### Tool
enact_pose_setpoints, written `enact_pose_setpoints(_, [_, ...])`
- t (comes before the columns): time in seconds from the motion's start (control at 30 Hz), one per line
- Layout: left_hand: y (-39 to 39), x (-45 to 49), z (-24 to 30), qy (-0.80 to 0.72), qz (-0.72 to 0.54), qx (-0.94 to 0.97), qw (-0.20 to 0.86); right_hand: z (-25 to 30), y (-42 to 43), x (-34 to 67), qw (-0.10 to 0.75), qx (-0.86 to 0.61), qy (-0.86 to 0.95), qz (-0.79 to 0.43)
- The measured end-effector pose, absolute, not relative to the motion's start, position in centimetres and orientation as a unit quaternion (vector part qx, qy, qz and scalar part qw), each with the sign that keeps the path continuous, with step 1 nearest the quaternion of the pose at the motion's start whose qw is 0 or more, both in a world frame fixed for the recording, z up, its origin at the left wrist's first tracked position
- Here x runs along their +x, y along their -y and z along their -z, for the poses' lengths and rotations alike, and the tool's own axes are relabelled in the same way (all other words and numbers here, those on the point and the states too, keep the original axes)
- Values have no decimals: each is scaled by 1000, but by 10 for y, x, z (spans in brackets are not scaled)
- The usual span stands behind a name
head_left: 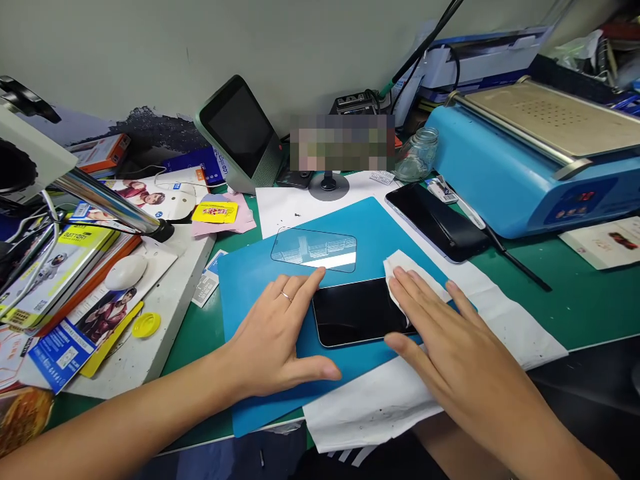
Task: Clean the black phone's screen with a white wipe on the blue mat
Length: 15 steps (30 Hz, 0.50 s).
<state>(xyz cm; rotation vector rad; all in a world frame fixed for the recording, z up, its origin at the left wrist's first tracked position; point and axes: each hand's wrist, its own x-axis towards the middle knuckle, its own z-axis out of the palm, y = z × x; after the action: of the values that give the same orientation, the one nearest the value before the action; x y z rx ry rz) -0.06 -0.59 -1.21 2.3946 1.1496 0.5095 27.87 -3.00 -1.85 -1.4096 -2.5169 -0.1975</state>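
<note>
A black-screened phone (353, 313) lies flat on a blue mat (260, 300). My left hand (280, 333) is open at its left end, thumb and index finger spread on either side of the corner; whether they touch the phone I cannot tell. Under the flat fingers of my right hand (445, 333), a white wipe (397, 263) is pressed at the phone's right end, covering that part; the right thumb stands apart over the lower edge. Just behind the phone, a clear screen protector (316, 250) with a thin black border rests on the mat.
A second phone (435, 220) lies to the right, before a blue heating plate machine (530, 160). A glass jar (419, 153) and a tilted display (240, 127) stand at the back. Boxes (60, 273) and a white mouse (126, 272) crowd the left. White paper (365, 407) underlies the mat.
</note>
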Motion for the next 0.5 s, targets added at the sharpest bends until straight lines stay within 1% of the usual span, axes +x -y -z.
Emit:
enact_pose_setpoints(0.13, [7, 3, 9, -427, -154, 877, 159, 18, 27, 276, 133, -476, 867, 71])
enact_pose_setpoints(0.3, [8, 8, 10, -430, -145, 880, 141, 20, 41, 271, 148, -463, 870, 78])
enact_pose_setpoints(0.4, [7, 8, 11, -436, -155, 874, 148, 15, 35, 255, 160, -456, 875, 35])
enact_pose_setpoints(0.5, [8, 6, 9, -431, -177, 868, 175, 6, 27, 231, 173, -423, 888, -48])
